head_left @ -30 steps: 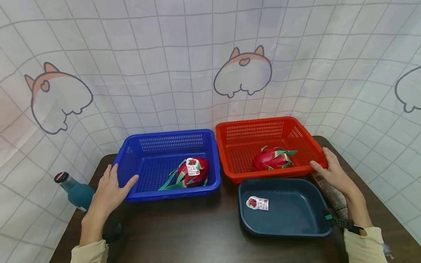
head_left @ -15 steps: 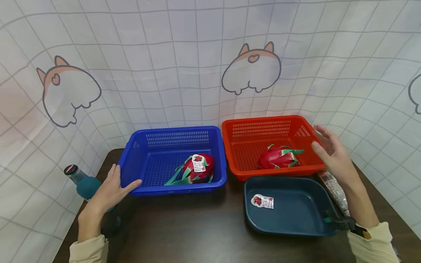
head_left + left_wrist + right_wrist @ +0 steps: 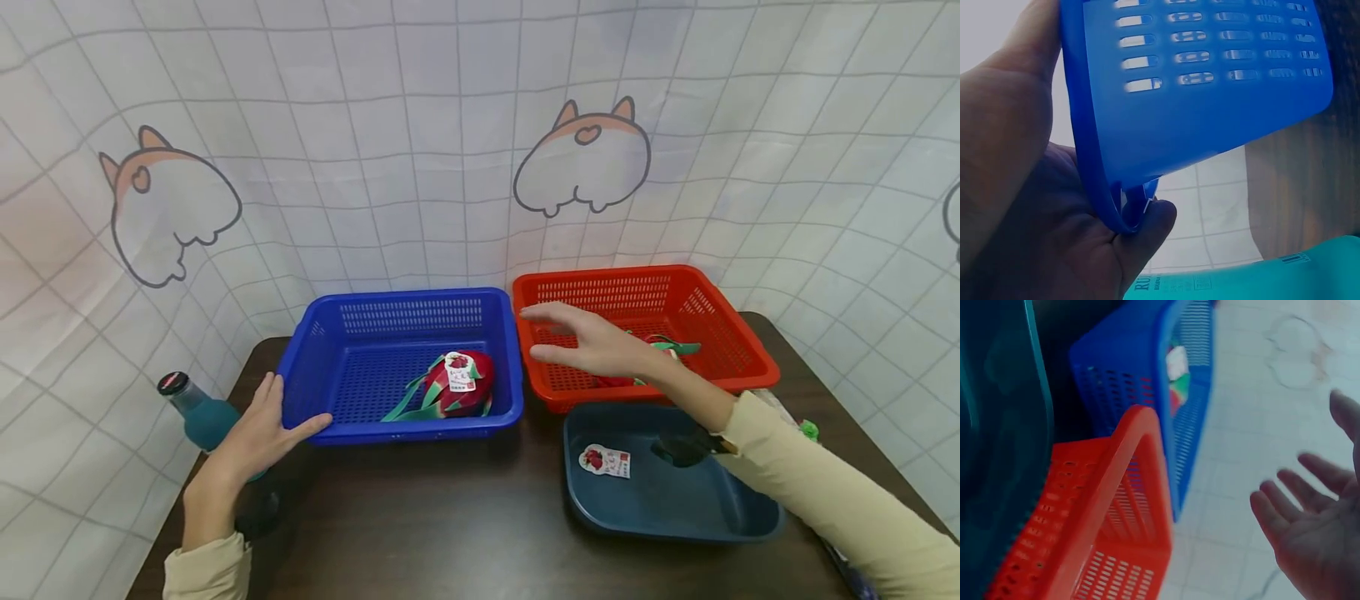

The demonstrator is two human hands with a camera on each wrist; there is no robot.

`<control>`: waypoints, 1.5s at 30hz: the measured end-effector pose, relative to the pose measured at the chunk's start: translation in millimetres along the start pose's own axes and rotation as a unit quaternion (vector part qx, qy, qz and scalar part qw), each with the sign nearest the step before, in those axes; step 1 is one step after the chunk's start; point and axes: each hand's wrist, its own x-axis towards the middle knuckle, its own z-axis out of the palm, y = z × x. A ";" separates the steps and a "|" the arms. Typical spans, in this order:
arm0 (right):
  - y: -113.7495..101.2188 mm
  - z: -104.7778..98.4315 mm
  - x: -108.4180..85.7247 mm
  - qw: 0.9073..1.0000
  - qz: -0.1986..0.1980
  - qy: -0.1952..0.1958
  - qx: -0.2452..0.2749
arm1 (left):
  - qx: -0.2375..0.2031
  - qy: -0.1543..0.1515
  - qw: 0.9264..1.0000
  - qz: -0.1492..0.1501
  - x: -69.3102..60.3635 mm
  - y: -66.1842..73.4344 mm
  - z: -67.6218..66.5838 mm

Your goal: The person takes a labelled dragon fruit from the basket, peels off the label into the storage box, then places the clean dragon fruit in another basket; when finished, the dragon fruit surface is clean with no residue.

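My left hand (image 3: 255, 437) holds the near left corner of a blue plastic basket (image 3: 405, 429); its thumb lies over the front rim, and in the left wrist view a fingertip (image 3: 1157, 219) hooks round the rim. Inside the basket's right side is a stickered red dragon fruit (image 3: 459, 387) with green leaves. My right hand (image 3: 596, 342), fingers spread and holding nothing, hovers above the left part of a red plastic basket (image 3: 738, 350). A second dragon fruit (image 3: 678, 348) lies in that basket, partly hidden by the right forearm.
A dark blue-green tray (image 3: 675, 508) with a fruit sticker (image 3: 603, 461) inside stands before the red basket, under the right arm. A teal bottle (image 3: 206, 417) with a dark cap is left of my left hand. A gridded curtain (image 3: 420, 167) hangs behind. Packages lie partly hidden at the right.
My right hand has left the red basket's right rim and swung leftward over that basket. The left hand keeps to the blue basket's corner. The head view has shifted slightly.
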 end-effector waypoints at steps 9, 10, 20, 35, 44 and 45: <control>-6.4 27.1 69.2 0.982 -0.013 -0.167 -0.093 | -0.012 0.004 1.000 0.006 0.8 -0.5 2.0; -7.7 29.3 76.4 0.980 -0.016 -0.176 -0.095 | -0.011 0.006 1.000 0.005 0.8 -0.6 1.8; -17.3 43.2 132.9 0.966 -0.017 -0.246 -0.074 | -0.004 0.009 1.000 0.002 0.7 -1.3 0.4; 13.4 69.5 148.6 0.955 0.076 -0.271 0.093 | -0.004 0.009 1.000 0.001 0.3 -2.4 0.9; 26.9 77.6 143.6 0.925 0.098 -0.344 0.130 | -0.008 0.006 1.000 -0.001 0.3 -2.3 0.4; 26.3 77.6 143.1 0.923 0.096 -0.351 0.124 | -0.008 0.006 1.000 -0.001 0.2 -2.3 0.2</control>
